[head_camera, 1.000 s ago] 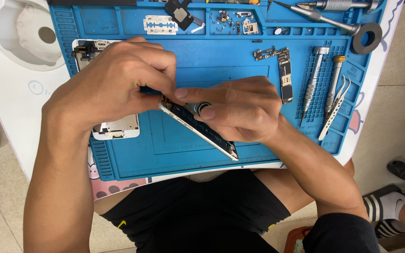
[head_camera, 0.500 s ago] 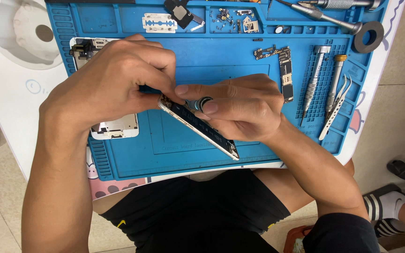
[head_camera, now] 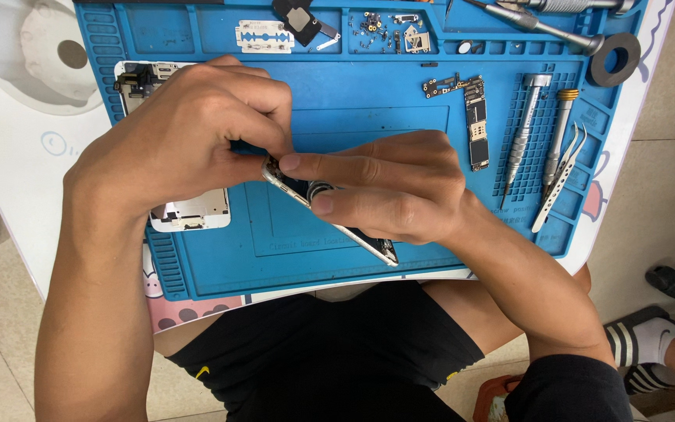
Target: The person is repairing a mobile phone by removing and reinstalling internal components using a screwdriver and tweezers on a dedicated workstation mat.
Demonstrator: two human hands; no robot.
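Hands meet over a blue rubbery work mat (head_camera: 337,86) with ridged edges and small moulded trays. The left hand (head_camera: 189,133) is curled, its thumb and fingertips pinched at the upper end of an opened phone body (head_camera: 353,238), a thin metal-edged slab held tilted on edge. The right hand (head_camera: 388,187) grips that same phone from the other side, thumb and forefinger stretched flat along it, with a small round metal part just beside the thumb tip.

Under the left hand lies a white phone screen panel (head_camera: 193,212). Beyond the right hand rest a narrow green circuit board (head_camera: 476,125), two slim metal screwdrivers (head_camera: 525,125) and silver tweezers (head_camera: 560,176). A flat razor blade (head_camera: 263,35) sits beyond the left hand. The mat lies on a white table (head_camera: 17,164).

Compared with half a second earlier, both hands keep the same grip and the phone has barely shifted.
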